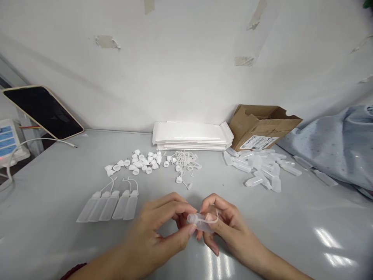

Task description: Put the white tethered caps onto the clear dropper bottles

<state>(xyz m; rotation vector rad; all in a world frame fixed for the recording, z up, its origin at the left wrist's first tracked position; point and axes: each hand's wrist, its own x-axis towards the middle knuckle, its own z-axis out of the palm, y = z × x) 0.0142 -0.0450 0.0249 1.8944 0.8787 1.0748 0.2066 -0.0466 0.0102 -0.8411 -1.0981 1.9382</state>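
In front of me my right hand point(224, 221) grips a small translucent plastic squeeze bottle point(207, 226), which lies on its side with its neck pointing left. A thin white strap is fitted at the neck and curves back over the bottle beneath my right thumb. My left hand point(169, 221) pinches around the neck end between thumb and fingers. Left of my hands, several similar bottles point(109, 207) with straps lie in a row. Beyond, small white caps point(142, 163) are heaped, next to a tangle of white straps point(186, 160).
Several loose strapless bottles point(264, 167) lie at the right, before an open cardboard box point(262, 124). White flat packets point(190, 134) are stacked by the wall. A phone point(43, 111) leans at the left, near a white cable point(43, 139). Light blue fabric point(335, 144) sits far right.
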